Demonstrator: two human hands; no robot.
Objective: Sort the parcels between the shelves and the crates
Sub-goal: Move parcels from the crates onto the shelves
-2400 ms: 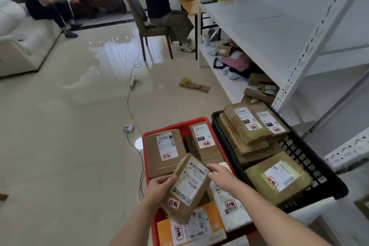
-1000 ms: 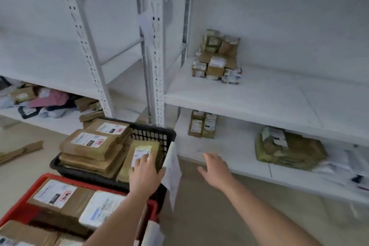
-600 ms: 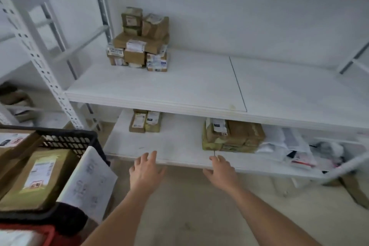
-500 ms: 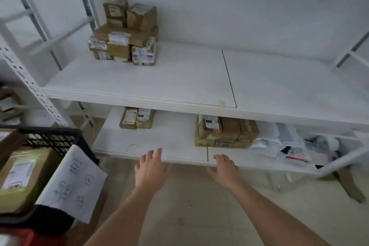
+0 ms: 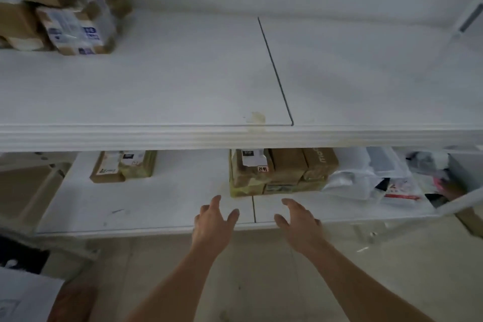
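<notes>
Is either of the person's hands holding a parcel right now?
No, the left hand and right hand are both open and empty, short of the stacked parcels.

We see a stack of brown cardboard parcels (image 5: pixel 281 171) on the lower shelf (image 5: pixel 162 206), near its middle, partly hidden under the edge of the upper shelf (image 5: pixel 183 81). One carries a white label. To the left, well apart, two small parcels (image 5: pixel 122 166) lie side by side on the same shelf. To the right, white plastic mailer bags (image 5: pixel 366 178) lie crumpled. A pile of boxed parcels (image 5: pixel 60 8) occupies the upper shelf's left end.
</notes>
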